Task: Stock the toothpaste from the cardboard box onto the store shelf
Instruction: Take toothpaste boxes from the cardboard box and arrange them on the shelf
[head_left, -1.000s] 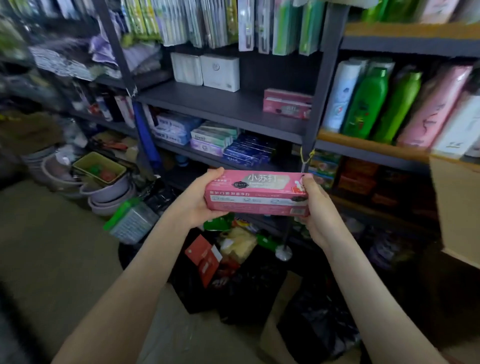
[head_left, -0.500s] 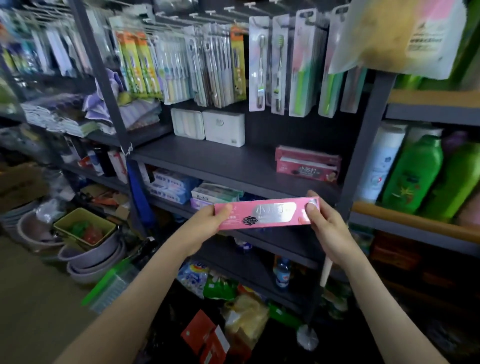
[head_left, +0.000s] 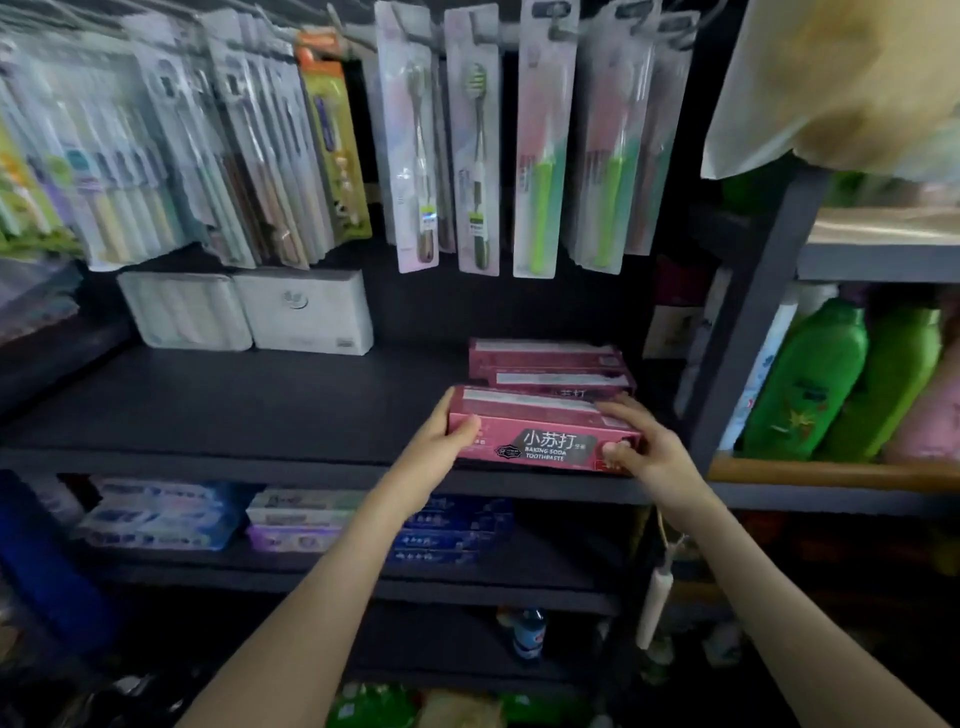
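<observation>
1. Head view: the left grip (head_left: 441, 441) holds the left end of the pink toothpaste box (head_left: 540, 434), thumb on its front face; the right grip (head_left: 647, 449) clasps the right end, fingers over the top
2. The pink toothpaste box lies lengthwise between both grips at the front edge of the dark shelf (head_left: 249, 410); whether it rests fully there is unclear
3. Just behind the grips lie two matching pink boxes (head_left: 545, 358); toothbrush packs (head_left: 478, 140) hang above them, and green bottles (head_left: 810, 379) stand to the right of the right grip
</observation>
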